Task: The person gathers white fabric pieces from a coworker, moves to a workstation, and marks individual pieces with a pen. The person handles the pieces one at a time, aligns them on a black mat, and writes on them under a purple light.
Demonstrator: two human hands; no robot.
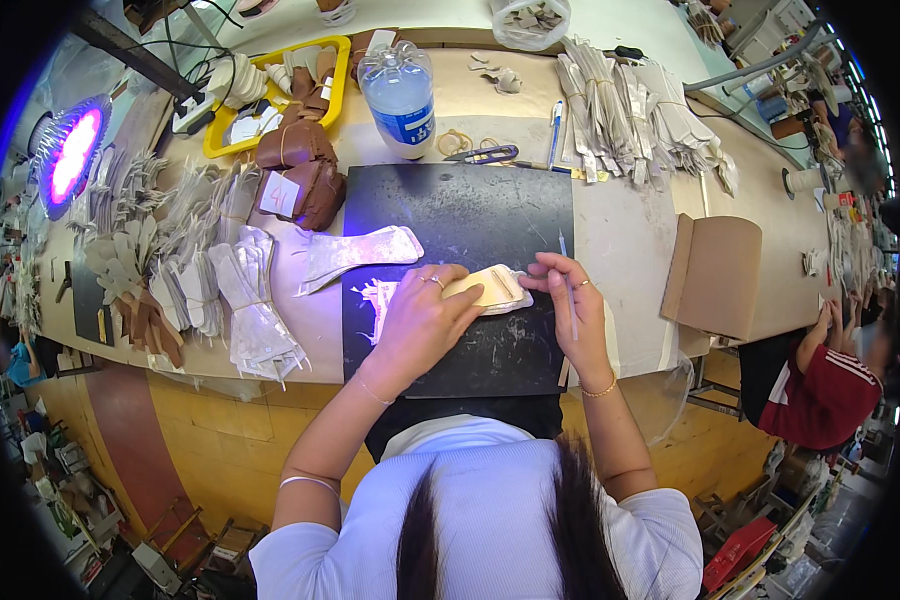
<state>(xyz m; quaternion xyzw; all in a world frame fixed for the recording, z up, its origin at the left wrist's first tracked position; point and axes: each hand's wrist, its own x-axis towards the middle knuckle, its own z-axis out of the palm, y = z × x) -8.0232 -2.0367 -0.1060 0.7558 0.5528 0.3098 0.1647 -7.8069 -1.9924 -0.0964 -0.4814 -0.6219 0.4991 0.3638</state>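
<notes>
On a black mat [460,205] in front of me, my left hand [422,318] holds a pale yellow plate [497,286] with a narrow slot, its fingers pressed on top. Under the plate lies a whitish cut piece [515,304]; a torn-looking end with pink print shows left of the hand. My right hand [582,325] is closed around a thin pen-like stick [571,300], pointing up, and its fingertips are at the right end of the stacked piece. A similar strap-shaped whitish piece [365,250] lies across the mat's left edge.
Bundled cut pieces [255,305] cover the left side, beside brown bundles [305,175] and a yellow basket [342,85]. A water bottle [400,100], scissors [482,154] and pens [555,130] lie beyond the mat. More bundles [610,110], a brown board [715,270] and another person [815,390] are right.
</notes>
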